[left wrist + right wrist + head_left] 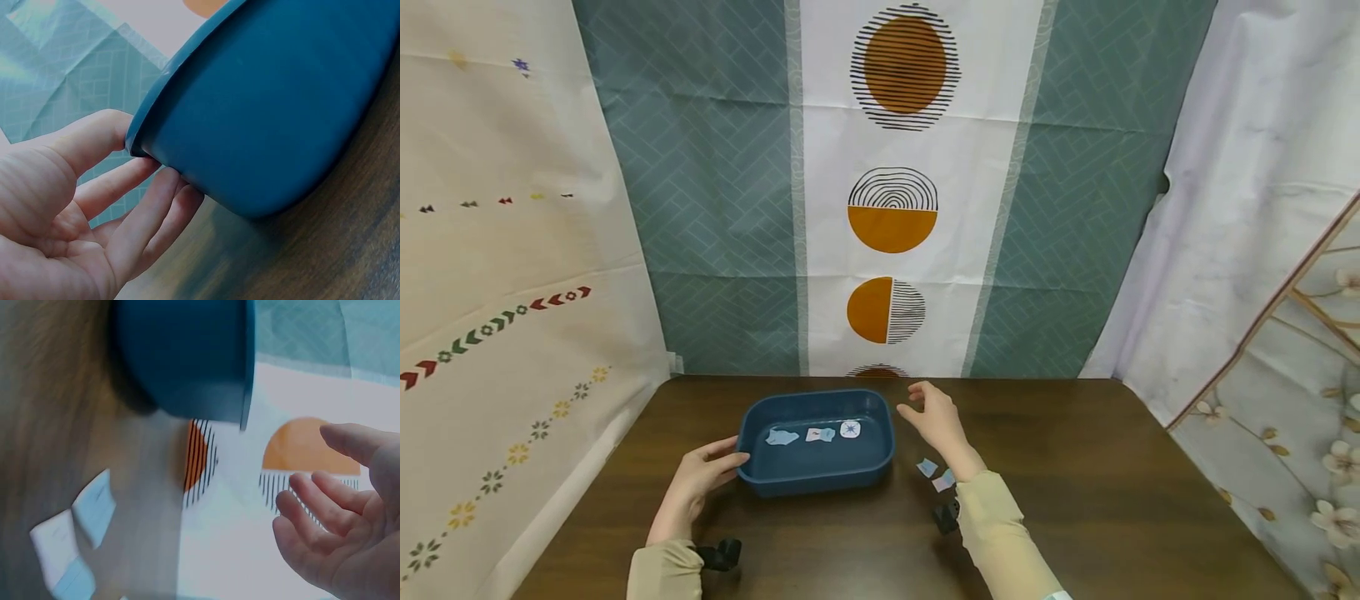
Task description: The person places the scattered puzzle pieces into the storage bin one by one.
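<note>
A dark blue plastic tray (820, 483) with rounded corners stands on the table. My left hand (696, 479) pinches its left end, the thumb at the rim and the other fingers against the outer wall (269, 125). Inside lie a pale blue irregular paper piece (782, 437), a blue and pinkish one (820, 434) and a white one with a blue star mark (850, 428). Off the tray's right end, my right hand (938, 421) hovers with loosely bent fingers, holding nothing. Two small paper pieces (95, 508) lie on the table below it.
The brown wooden table (1112, 483) runs back to a green and white patterned cloth (895, 250). Light cloths hang on the left (520, 275) and right. A black wrist-worn device (722, 555) sits at each wrist. One more paper edge shows low in the right wrist view.
</note>
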The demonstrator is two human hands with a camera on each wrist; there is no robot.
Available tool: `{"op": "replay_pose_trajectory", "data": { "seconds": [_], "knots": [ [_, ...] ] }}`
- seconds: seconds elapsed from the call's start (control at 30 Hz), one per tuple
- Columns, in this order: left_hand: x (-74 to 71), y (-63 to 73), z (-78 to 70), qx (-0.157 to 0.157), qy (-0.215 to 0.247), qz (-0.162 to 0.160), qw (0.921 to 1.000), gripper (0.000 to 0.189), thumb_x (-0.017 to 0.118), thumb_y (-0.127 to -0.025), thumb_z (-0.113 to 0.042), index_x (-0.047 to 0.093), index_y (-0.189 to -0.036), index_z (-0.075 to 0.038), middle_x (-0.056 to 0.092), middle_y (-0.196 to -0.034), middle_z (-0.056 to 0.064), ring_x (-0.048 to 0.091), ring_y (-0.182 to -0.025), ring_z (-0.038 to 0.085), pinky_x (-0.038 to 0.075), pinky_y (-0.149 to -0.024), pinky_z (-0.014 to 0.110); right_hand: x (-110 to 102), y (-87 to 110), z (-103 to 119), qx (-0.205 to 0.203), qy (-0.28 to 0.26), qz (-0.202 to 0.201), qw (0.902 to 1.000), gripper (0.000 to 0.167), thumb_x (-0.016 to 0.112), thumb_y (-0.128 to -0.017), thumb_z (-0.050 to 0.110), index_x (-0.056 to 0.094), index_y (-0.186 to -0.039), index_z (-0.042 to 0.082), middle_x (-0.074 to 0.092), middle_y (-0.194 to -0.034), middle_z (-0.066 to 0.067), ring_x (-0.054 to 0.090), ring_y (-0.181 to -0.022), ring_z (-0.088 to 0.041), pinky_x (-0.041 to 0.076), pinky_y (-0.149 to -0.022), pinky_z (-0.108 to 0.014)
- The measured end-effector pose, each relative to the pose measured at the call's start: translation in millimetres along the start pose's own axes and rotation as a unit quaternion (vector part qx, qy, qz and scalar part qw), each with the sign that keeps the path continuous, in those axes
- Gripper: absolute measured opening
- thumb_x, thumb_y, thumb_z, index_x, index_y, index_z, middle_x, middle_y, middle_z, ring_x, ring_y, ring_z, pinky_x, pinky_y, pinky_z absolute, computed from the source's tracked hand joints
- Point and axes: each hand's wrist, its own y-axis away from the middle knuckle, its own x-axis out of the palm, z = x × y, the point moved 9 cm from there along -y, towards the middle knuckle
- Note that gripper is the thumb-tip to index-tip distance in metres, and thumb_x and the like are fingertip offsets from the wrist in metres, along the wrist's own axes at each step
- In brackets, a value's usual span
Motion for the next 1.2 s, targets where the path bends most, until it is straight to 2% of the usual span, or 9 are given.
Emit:
{"op": "replay_pose_trajectory", "data": {
  "seconds": [0.37, 0.57, 0.83, 1.0, 1.2],
  "knots": [
    [-1.0, 0.3, -0.7, -0.001, -0.005, 0.003, 1.0000, 0.065, 0.070, -0.091, -0.018, 0.041, -0.142, 0.010, 0.036, -0.148, 0.035, 0.069, -0.103, 0.022, 0.057, -0.090, 0.036, -16.5, 23.8, -39.6, 0.047, 0.015, -0.010, 0.9988, 0.035, 0.072, -0.088, 0.019, 0.063, -0.114, -0.002, 0.070, -0.105, -0.016, 0.063, -0.099, -0.034, 0.051, -0.087, -0.052],
    [-0.4, 0.4, -0.8, -0.006, -0.001, 0.008, 0.9999, 0.066, 0.069, -0.091, -0.017, 0.040, -0.144, 0.010, 0.034, -0.149, 0.035, 0.069, -0.101, 0.017, 0.057, -0.090, 0.034, -19.2, 33.7, -53.2, 0.051, 0.029, -0.005, 0.9983, 0.034, 0.074, -0.086, 0.018, 0.064, -0.111, -0.003, 0.070, -0.105, -0.017, 0.063, -0.099, -0.035, 0.051, -0.088, -0.052],
    [-0.6, -1.9, -1.0, -0.009, -0.001, 0.016, 0.9998, 0.067, 0.068, -0.092, -0.019, 0.038, -0.145, 0.010, 0.032, -0.150, 0.034, 0.068, -0.105, 0.021, 0.056, -0.092, 0.035, -15.1, 46.7, -71.0, 0.069, 0.034, 0.037, 0.9964, 0.039, 0.076, -0.084, 0.017, 0.065, -0.114, -0.006, 0.070, -0.107, -0.019, 0.063, -0.101, -0.038, 0.051, -0.089, -0.054],
    [-0.3, -3.0, 0.1, -0.011, -0.001, 0.018, 0.9998, 0.066, 0.068, -0.093, -0.019, 0.038, -0.145, 0.009, 0.032, -0.151, 0.034, 0.069, -0.102, 0.016, 0.057, -0.090, 0.032, -13.5, 54.5, -77.9, 0.067, 0.037, 0.067, 0.9949, 0.041, 0.078, -0.082, 0.017, 0.066, -0.113, -0.006, 0.069, -0.105, -0.019, 0.063, -0.098, -0.037, 0.052, -0.086, -0.053],
    [-0.3, -3.9, 0.5, -0.012, -0.005, 0.019, 0.9997, 0.064, 0.065, -0.094, -0.018, 0.037, -0.145, 0.009, 0.032, -0.150, 0.035, 0.067, -0.109, 0.025, 0.055, -0.093, 0.036, -11.6, 58.8, -81.9, 0.067, 0.040, 0.094, 0.9925, 0.044, 0.081, -0.078, 0.015, 0.067, -0.114, -0.005, 0.068, -0.105, -0.017, 0.062, -0.099, -0.035, 0.052, -0.086, -0.051]
  ]
}}
